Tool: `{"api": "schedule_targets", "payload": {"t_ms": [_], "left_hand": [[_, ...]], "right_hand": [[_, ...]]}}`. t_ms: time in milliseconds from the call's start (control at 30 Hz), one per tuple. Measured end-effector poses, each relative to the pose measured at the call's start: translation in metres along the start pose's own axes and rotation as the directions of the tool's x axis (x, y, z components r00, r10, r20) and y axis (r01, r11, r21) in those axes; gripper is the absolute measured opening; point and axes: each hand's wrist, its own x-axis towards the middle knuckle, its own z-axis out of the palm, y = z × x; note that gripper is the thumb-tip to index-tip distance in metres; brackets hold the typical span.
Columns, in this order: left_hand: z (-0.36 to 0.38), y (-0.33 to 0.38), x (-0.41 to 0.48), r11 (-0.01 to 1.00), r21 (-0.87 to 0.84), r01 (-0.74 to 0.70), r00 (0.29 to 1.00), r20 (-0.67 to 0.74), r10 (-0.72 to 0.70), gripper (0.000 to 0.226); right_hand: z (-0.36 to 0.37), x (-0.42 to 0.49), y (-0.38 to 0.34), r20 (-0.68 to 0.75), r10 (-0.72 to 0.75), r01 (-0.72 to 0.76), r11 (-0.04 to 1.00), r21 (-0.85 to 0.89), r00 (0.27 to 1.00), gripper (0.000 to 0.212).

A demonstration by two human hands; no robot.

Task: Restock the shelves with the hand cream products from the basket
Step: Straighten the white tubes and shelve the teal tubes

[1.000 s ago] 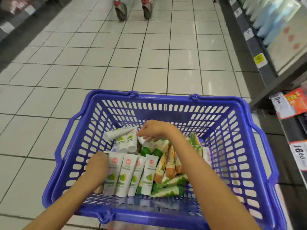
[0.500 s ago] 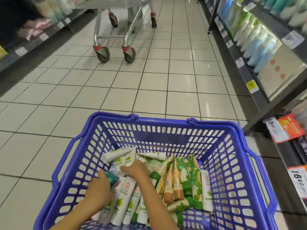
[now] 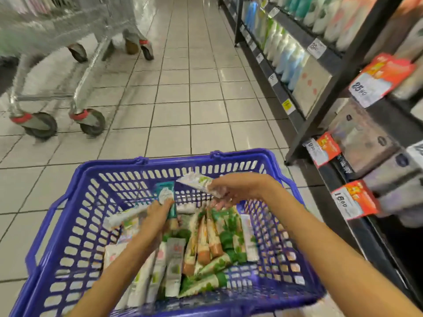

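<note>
A blue plastic basket (image 3: 75,209) sits low in front of me, filled with several hand cream tubes (image 3: 206,243) in white, green and orange. My left hand (image 3: 158,213) holds a teal tube (image 3: 168,197) upright above the pile. My right hand (image 3: 231,191) grips a white tube with green print (image 3: 194,181), lifted near the basket's far rim. The shelves (image 3: 343,124) stand on the right, with orange and white price tags (image 3: 352,200) along their edges.
A metal shopping cart (image 3: 75,72) with red-hubbed wheels stands on the tiled floor at the left. Rows of white and blue bottles (image 3: 286,53) fill the shelves further down the aisle. Boxed goods lie on the near shelves.
Both hands have risen out of the pile, each with a tube taken up. The view has tilted up toward the aisle and the right shelves.
</note>
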Motion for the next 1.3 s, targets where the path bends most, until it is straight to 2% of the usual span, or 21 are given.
{"api": "schedule_targets", "payload": {"t_ms": [67, 167, 233, 300, 367, 433, 500, 567, 633, 700, 767, 800, 867, 933, 1033, 1100, 1167, 1233, 1300], "left_hand": [[0.035, 0.017, -0.01, 0.993, -0.109, -0.044, 0.998, 0.042, 0.049, 0.007], [0.082, 0.041, -0.039, 0.964, -0.234, -0.129, 0.963, 0.201, 0.178, 0.015], [0.111, 0.055, -0.062, 0.938, -0.304, -0.168, 0.891, 0.36, 0.276, 0.012], [0.139, 0.067, -0.09, 0.926, -0.325, -0.193, 0.803, 0.49, 0.339, 0.009], [0.166, 0.077, -0.12, 0.912, -0.339, -0.231, 0.704, 0.589, 0.397, 0.011], [0.195, 0.086, -0.149, 0.888, -0.373, -0.268, 0.585, 0.67, 0.457, 0.015], [0.225, 0.1, -0.177, 0.831, -0.36, -0.424, 0.467, 0.699, 0.542, 0.027], [0.251, 0.114, -0.204, 0.763, -0.424, -0.488, 0.348, 0.707, 0.615, 0.033], [0.27, 0.125, -0.228, 0.719, -0.541, -0.436, 0.247, 0.696, 0.674, 0.027], [0.279, 0.124, -0.249, 0.68, -0.642, -0.355, 0.133, 0.685, 0.716, 0.02], [0.286, 0.114, -0.27, 0.661, -0.666, -0.345, -0.006, 0.706, 0.708, 0.019], [0.288, 0.106, -0.279, 0.676, -0.64, -0.365, -0.05, 0.739, 0.672, 0.021], [0.292, 0.087, -0.29, 0.73, -0.552, -0.403, -0.069, 0.813, 0.578, 0.03], [0.299, 0.071, -0.301, 0.763, -0.494, -0.416, -0.082, 0.856, 0.51, 0.031], [0.317, 0.058, -0.328, 0.744, -0.51, -0.431, -0.204, 0.859, 0.47, 0.024], [0.329, 0.052, -0.355, 0.769, -0.491, -0.41, -0.239, 0.871, 0.429, 0.025], [0.339, 0.042, -0.382, 0.792, -0.469, -0.392, -0.28, 0.88, 0.383, 0.023], [0.345, 0.033, -0.414, 0.747, -0.494, -0.446, -0.35, 0.864, 0.363, 0.029], [0.346, 0.022, -0.446, 0.724, -0.52, -0.453, -0.417, 0.841, 0.344, 0.036]], "right_hand": [[-0.005, -0.045, 0.015, -0.077, -0.096, 0.103, 0.991, 0.084, 0.992, 0.013], [-0.011, -0.112, 0.047, -0.158, -0.202, 0.235, 0.946, 0.224, 0.966, 0.013], [-0.011, -0.152, 0.063, -0.277, -0.224, 0.304, 0.907, 0.292, 0.934, 0.018], [-0.008, -0.187, 0.075, -0.413, -0.245, 0.395, 0.858, 0.329, 0.877, 0.033], [-0.004, -0.217, 0.086, -0.538, -0.278, 0.509, 0.789, 0.345, 0.796, 0.043], [0.0, -0.247, 0.091, -0.646, -0.307, 0.632, 0.687, 0.358, 0.699, 0.039], [0.001, -0.271, 0.094, -0.758, -0.307, 0.735, 0.601, 0.314, 0.575, 0.033], [0.0, -0.296, 0.101, -0.865, -0.274, 0.778, 0.599, 0.189, 0.421, 0.035], [0.002, -0.319, 0.117, -0.921, -0.274, 0.784, 0.619, 0.052, 0.278, 0.042], [0.01, -0.341, 0.137, -0.928, -0.316, 0.767, 0.639, -0.056, 0.196, 0.047], [0.025, -0.361, 0.156, -0.929, -0.321, 0.747, 0.661, -0.078, 0.187, 0.05], [0.035, -0.368, 0.164, -0.935, -0.297, 0.748, 0.662, -0.053, 0.196, 0.05], [0.054, -0.381, 0.18, -0.954, -0.223, 0.763, 0.646, 0.008, 0.199, 0.045], [0.069, -0.393, 0.196, -0.978, -0.135, 0.8, 0.598, 0.047, 0.157, 0.04], [0.089, -0.413, 0.218, -1.0, -0.02, 0.808, 0.589, -0.001, 0.013, 0.032], [0.107, -0.425, 0.234, -0.996, 0.033, 0.776, 0.63, -0.04, -0.078, 0.031], [0.125, -0.435, 0.251, -0.985, 0.084, 0.749, 0.659, -0.059, -0.152, 0.04], [0.144, -0.444, 0.267, -0.964, 0.143, 0.736, 0.673, -0.07, -0.222, 0.051], [0.163, -0.453, 0.282, -0.935, 0.196, 0.722, 0.687, -0.082, -0.294, 0.051]]}}
